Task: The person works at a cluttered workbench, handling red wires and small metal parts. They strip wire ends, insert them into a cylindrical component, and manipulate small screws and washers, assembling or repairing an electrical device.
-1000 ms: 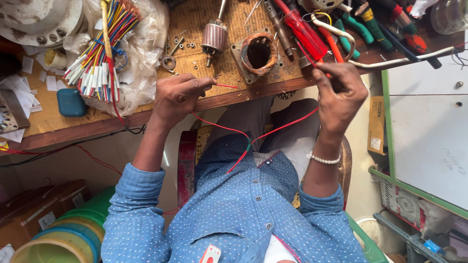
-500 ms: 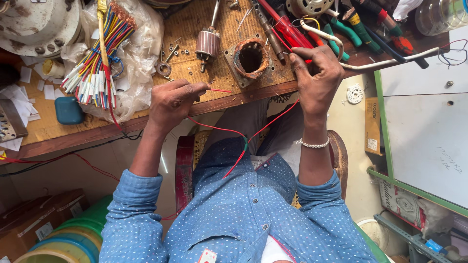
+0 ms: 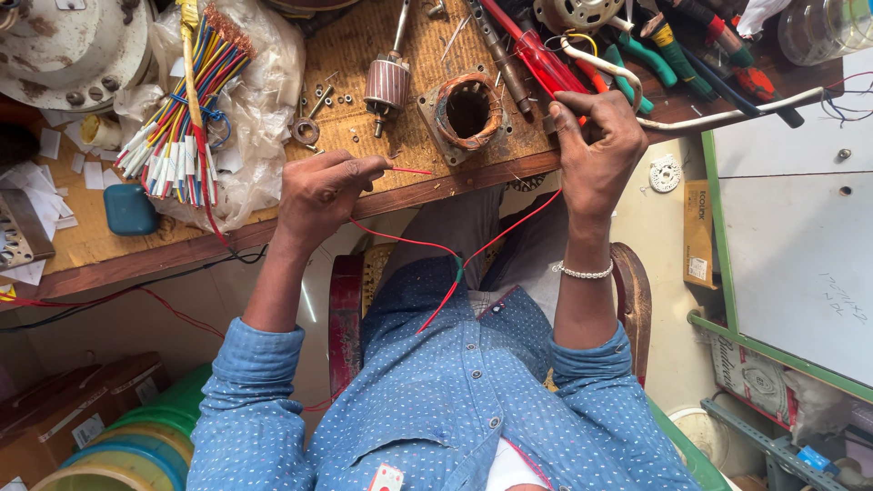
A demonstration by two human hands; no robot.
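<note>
Both hands have come up toward the workbench edge (image 3: 182, 245) since the earlier frame, and the right hand (image 3: 596, 150) now sits higher, at about 1 o'clock, touching the red tools there. The left hand (image 3: 318, 191), at about 10 o'clock, pinches one end of the thin red wire (image 3: 436, 250) between thumb and forefinger, the tip pointing to 3 o'clock. The wire sags in a loop over the lap and rises to the right hand, whose fingers are curled closed around the other end. This wire looks light, soft and easy to bend; it is best gripped near the ends, on the insulation. Both wrists are bent, forearms lifted, elbows near the body. The copper-wound stator (image 3: 468, 109) lies between the hands at 12 o'clock.
</note>
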